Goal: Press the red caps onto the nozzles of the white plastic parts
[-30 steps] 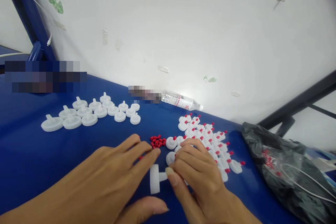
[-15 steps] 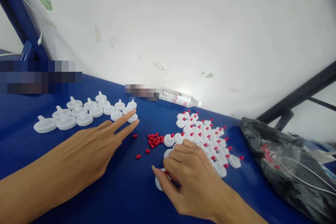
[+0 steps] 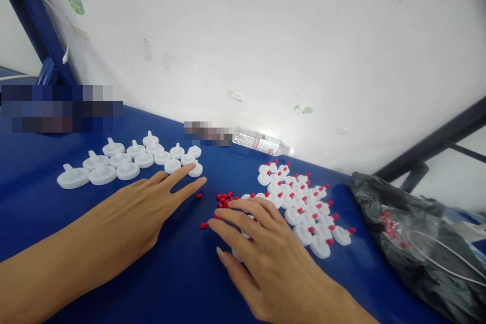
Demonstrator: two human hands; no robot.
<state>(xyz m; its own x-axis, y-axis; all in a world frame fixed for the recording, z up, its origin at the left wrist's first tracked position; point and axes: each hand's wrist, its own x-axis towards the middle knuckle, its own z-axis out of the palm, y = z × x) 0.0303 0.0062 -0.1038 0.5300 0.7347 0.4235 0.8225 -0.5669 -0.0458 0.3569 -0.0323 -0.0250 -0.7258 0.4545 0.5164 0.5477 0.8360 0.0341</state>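
Right hand: flat and spread, palm down, holding nothing; fingertips rest at the near edge of the red caps. A white piece shows only in slivers under the palm; whether it is pinned or gripped cannot be told.

Left hand: open, palm down, empty; index and middle fingers extended toward the far right, tips just short of the nearest uncapped white fitting. Not touching it, as far as can be seen.

Red caps: small loose heap of short cylindrical plugs, matte red plastic, lying every way, no common axis. Two strays, stray cap by the left fingertips, second stray cap near the right fingertips.

Uncapped white fittings: group at far left; smooth white plastic discs, each with a short stem standing up from the centre, long axis vertical, discs flat on the table.

Capped white fittings: packed cluster to the right of the right hand; same disc form, stems tipped in red and mostly leaning up and to the right.

Table: glossy blue surface.

Water bottle: clear plastic, lying on its side along the white wall, cap end pointing right; red-and-white label, text too small to read.

Black plastic bag: crumpled, glossy, at right edge, red pieces showing inside, white cable across it.
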